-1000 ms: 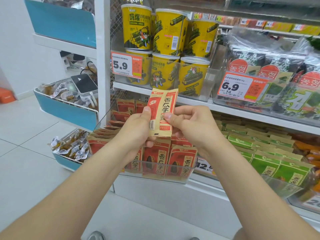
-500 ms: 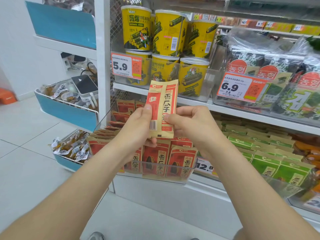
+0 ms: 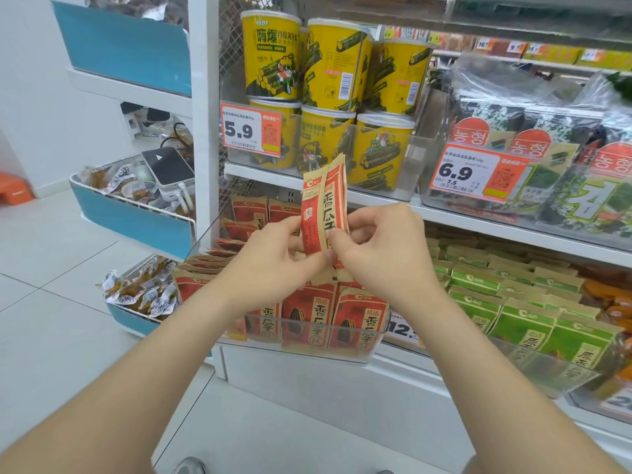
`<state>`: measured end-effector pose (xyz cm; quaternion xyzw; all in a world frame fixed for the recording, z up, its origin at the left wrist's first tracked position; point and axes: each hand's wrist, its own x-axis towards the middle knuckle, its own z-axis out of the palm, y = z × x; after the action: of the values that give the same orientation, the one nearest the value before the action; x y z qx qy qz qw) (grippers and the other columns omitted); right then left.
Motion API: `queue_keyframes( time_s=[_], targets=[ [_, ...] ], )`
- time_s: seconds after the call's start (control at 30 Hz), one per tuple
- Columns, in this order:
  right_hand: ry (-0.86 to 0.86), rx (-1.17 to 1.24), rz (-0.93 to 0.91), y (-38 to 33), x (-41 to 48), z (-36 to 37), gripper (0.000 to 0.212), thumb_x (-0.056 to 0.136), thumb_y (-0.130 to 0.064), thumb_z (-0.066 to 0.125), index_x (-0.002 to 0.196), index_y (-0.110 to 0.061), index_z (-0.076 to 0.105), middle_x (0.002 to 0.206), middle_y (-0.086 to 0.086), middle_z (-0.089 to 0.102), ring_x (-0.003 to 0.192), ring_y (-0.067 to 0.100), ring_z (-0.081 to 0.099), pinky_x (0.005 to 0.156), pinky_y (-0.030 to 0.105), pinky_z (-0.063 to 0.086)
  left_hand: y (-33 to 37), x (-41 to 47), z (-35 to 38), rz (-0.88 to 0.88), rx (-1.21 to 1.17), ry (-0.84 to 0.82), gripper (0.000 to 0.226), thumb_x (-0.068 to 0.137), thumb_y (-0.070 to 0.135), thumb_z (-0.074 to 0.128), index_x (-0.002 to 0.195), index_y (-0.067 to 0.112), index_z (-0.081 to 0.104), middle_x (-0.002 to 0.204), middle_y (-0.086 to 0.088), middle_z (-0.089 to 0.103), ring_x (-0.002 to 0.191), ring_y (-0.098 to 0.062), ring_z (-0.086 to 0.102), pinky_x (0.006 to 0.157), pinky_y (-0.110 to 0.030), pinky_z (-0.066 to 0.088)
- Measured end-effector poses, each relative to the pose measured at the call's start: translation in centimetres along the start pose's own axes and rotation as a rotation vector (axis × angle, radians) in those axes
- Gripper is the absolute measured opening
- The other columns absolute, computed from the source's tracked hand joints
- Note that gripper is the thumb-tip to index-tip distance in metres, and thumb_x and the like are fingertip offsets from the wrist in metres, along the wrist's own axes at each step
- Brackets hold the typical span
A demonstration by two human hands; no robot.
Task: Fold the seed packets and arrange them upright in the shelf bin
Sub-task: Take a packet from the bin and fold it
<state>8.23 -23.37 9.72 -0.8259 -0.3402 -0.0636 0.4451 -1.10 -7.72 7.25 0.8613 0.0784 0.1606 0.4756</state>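
A red and tan seed packet (image 3: 323, 203) stands upright in front of the shelf, folded lengthwise into a narrow strip. My left hand (image 3: 273, 258) pinches its lower left edge and my right hand (image 3: 379, 248) pinches its lower right edge, thumbs close together. Below the hands is a clear plastic shelf bin (image 3: 307, 343) with several red seed packets (image 3: 355, 319) standing upright at its front and more lying flat toward the back left.
Green packets (image 3: 533, 323) fill the bin to the right. Yellow tubs (image 3: 328, 66) and seaweed bags (image 3: 533, 142) sit on the shelf above, with price tags (image 3: 251, 130). Blue-fronted wire baskets (image 3: 133, 220) of snacks stand at the left over white floor tiles.
The packet has been folded narrower, its sides brought inward. Both hands have moved closer together around its lower part, and the packet stands more upright.
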Motion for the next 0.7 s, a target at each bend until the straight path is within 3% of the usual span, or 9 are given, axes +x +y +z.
queue_keyframes(
  time_s=[0.07,0.17,0.33,0.43,0.47,0.57,0.7],
  targets=[
    [0.007,0.051,-0.003,-0.1,-0.1,0.0,0.008,0.093,-0.03,0.078,0.09,-0.028,0.084,0.061,-0.011,0.074,0.058,0.006,0.071,0.064,0.025,0.057,0.4,-0.1,-0.2,-0.055,-0.111,-0.022,0.039,0.102,0.032,0.072,0.139,0.036,0.063,0.1,0.005,0.083,0.092,-0.015,0.08,0.083,-0.041,0.068],
    [0.026,0.122,0.01,-0.2,-0.1,0.0,0.011,0.092,-0.039,0.081,0.088,-0.029,0.084,0.063,-0.009,0.075,0.061,0.009,0.074,0.067,0.039,0.065,0.8,-0.1,-0.3,-0.121,-0.201,-0.073,0.035,0.106,0.017,0.064,0.139,0.027,0.06,0.096,-0.001,0.084,0.09,-0.019,0.081,0.082,-0.037,0.068],
    [0.008,0.179,0.048,-0.3,0.0,0.0,0.014,0.094,-0.037,0.08,0.087,-0.025,0.084,0.064,-0.002,0.076,0.064,0.017,0.077,0.071,0.047,0.066,1.1,-0.2,-1.1,-0.162,-0.293,-0.143,0.03,0.107,0.02,0.066,0.135,0.026,0.059,0.103,-0.005,0.084,0.094,-0.022,0.082,0.082,-0.035,0.067],
    [0.002,0.146,0.03,-0.2,0.0,0.0,0.009,0.095,-0.034,0.079,0.094,-0.026,0.083,0.062,-0.004,0.075,0.062,0.014,0.075,0.07,0.043,0.066,1.0,-0.2,-1.3,-0.181,-0.304,-0.153,0.036,0.105,0.019,0.069,0.139,0.023,0.058,0.105,-0.005,0.084,0.096,-0.023,0.081,0.084,-0.039,0.068],
    [-0.001,0.123,0.015,-0.2,-0.1,0.1,0.011,0.096,-0.032,0.078,0.104,-0.027,0.082,0.062,-0.005,0.075,0.062,0.01,0.074,0.071,0.039,0.064,0.9,-0.2,-1.2,-0.185,-0.295,-0.134,0.041,0.104,0.019,0.071,0.142,0.023,0.057,0.104,-0.004,0.084,0.095,-0.023,0.082,0.085,-0.04,0.068],
    [-0.03,0.032,-0.013,-0.2,-0.1,0.2,0.043,0.091,-0.033,0.074,0.132,-0.038,0.066,0.065,-0.007,0.073,0.074,0.01,0.07,0.073,0.031,0.054,0.7,-0.1,-0.7,-0.16,-0.271,-0.025,0.052,0.103,0.023,0.072,0.15,0.03,0.052,0.105,0.002,0.083,0.094,-0.017,0.081,0.09,-0.044,0.066],
    [-0.164,-0.05,-0.022,-0.2,-0.2,0.7,0.04,0.085,-0.03,0.067,0.123,-0.039,0.064,0.065,-0.008,0.072,0.078,0.016,0.067,0.072,0.03,0.055,0.2,0.2,0.0,-0.1,-0.264,0.183,0.036,0.102,0.052,0.066,0.134,0.037,0.059,0.109,0.012,0.082,0.099,-0.007,0.078,0.095,-0.045,0.062]
  ],
)
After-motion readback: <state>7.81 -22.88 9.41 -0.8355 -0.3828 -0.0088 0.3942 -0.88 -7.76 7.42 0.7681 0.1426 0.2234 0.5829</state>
